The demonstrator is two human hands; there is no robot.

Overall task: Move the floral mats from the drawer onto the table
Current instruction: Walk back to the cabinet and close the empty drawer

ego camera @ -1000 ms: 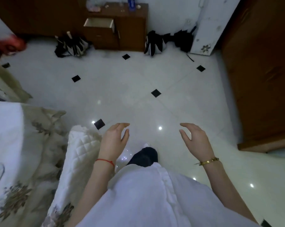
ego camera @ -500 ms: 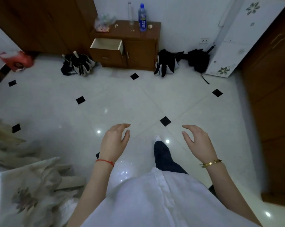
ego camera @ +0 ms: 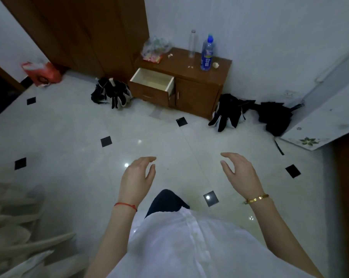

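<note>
Both hands — left hand (ego camera: 138,177), right hand (ego camera: 239,173) — loosely curled, empty; drawer (ego camera: 152,81) interior partly hidden.

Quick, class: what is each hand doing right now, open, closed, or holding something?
Left hand: open, fingers loosely curved, holding nothing.
Right hand: open, fingers loosely curved, holding nothing.

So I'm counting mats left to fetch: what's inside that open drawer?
The open drawer shows only bare pale bottom and walls, no floral mats visible. Its front panel hides the nearest strip of the inside.
</note>
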